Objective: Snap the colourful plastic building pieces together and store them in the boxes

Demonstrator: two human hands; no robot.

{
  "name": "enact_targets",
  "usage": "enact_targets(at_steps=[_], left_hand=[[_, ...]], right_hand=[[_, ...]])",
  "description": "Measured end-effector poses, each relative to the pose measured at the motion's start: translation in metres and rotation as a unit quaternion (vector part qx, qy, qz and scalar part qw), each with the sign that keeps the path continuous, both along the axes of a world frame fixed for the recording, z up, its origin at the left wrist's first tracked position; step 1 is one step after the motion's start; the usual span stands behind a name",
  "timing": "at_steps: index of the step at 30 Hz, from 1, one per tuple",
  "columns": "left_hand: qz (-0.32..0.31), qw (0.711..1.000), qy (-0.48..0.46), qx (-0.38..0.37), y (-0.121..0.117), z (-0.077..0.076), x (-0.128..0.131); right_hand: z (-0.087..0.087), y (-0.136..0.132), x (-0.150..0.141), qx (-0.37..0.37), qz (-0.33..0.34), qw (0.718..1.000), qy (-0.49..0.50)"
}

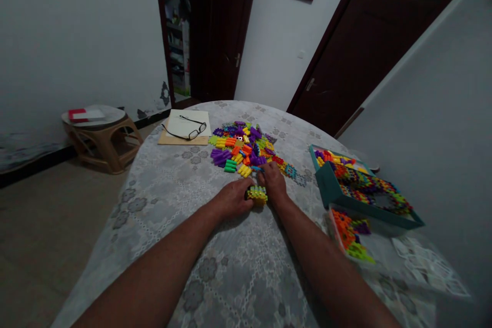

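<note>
My left hand (235,198) is closed around a yellow building-block assembly (257,195) with toothed edges, held low over the table. Just to its right, my right hand (274,180) has its fingers curled together at the near edge of the block pile. A small blue building piece (256,168) shows at those fingertips; part of it is hidden by the hand. Beyond both hands lies a loose pile of plastic building pieces (251,144) in purple, orange, yellow, green and blue. Yellow tube-like pieces (244,170) and green ones (230,166) lie at its near side.
Glasses (194,134) rest on paper (180,122) at the far left of the table. At the right are a teal box (328,184) of joined pieces and a clear container (335,233) with orange and green ones. A stool (111,136) stands left.
</note>
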State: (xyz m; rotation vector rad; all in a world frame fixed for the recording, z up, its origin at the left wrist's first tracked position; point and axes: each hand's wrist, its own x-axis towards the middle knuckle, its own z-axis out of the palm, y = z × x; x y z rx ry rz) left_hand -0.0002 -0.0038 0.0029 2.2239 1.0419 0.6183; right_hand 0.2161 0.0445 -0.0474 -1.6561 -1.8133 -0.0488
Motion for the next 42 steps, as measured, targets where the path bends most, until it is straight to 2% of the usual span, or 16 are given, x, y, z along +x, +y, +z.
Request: enact_targets(at_steps=[6, 11, 16, 20, 23, 28, 33, 38, 42], left_hand=[[0.000, 1.000, -0.003, -0.002, 0.000, -0.001, 0.001], [-0.005, 1.000, -0.006, -0.002, 0.002, -0.003, 0.001], [-0.003, 1.000, -0.018, -0.001, 0.006, -0.005, 0.000], [-0.007, 0.999, -0.028, -0.013, 0.011, -0.002, -0.001], [-0.001, 1.000, -0.029, -0.011, 0.013, -0.002, -0.002], [0.019, 1.000, -0.020, 0.001, 0.016, -0.005, -0.004], [0.025, 1.000, -0.011, -0.003, 0.016, -0.008, -0.004], [0.029, 1.000, -0.006, 0.009, 0.016, -0.011, -0.003], [0.022, 1.000, -0.003, 0.010, 0.017, -0.010, -0.003]], right_hand=[[0.015, -0.013, 0.012, 0.003, 0.068, 0.996, 0.057], [0.022, -0.043, 0.024, -0.088, 0.138, 0.981, 0.103], [0.032, -0.071, 0.027, -0.125, 0.156, 0.974, 0.110], [0.036, -0.082, 0.024, -0.116, 0.155, 0.972, 0.134], [0.034, -0.085, 0.021, -0.107, 0.125, 0.978, 0.132], [0.031, -0.084, 0.013, -0.105, 0.080, 0.989, 0.071], [0.031, -0.082, 0.014, -0.113, 0.133, 0.984, 0.025], [0.028, -0.081, 0.014, -0.106, 0.133, 0.985, 0.005], [0.024, -0.080, 0.009, -0.084, 0.179, 0.980, 0.009]])
